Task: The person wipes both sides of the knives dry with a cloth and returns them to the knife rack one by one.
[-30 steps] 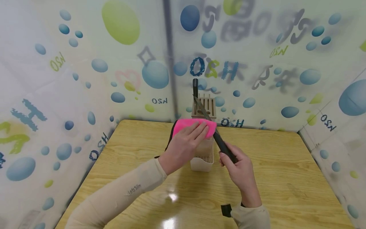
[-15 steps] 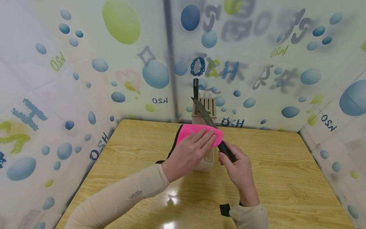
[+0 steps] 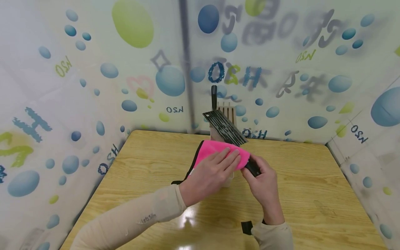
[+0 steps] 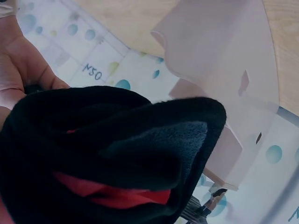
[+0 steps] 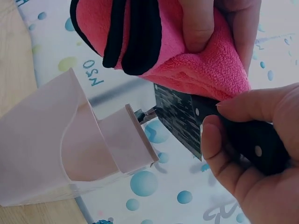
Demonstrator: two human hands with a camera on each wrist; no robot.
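Note:
My right hand (image 3: 265,184) grips the black riveted handle of a cleaver (image 3: 225,126), whose broad dark blade with pale streaks points away to the upper left. Against the blade's handle end, my left hand (image 3: 212,172) holds a folded pink cloth (image 3: 200,154) with black edging. In the right wrist view, the thumb and fingers of that hand pinch the cloth (image 5: 205,72) around the blade. Black edging and a little red lining of the cloth (image 4: 117,140) fill much of the left wrist view. Part of the blade is hidden under the cloth.
Behind the cleaver stands a pale knife holder (image 5: 32,140) with a slotted top and a lower open-fronted compartment. One black-handled knife (image 3: 214,97) stands upright in its slots. The wooden table (image 3: 312,180) meets a bubble-printed wall covering (image 3: 281,62) at the back and sides.
The cleaver has rolled from nearly edge-on to showing its broad side. The left hand and cloth have slid along the blade toward the handle, down and to the right.

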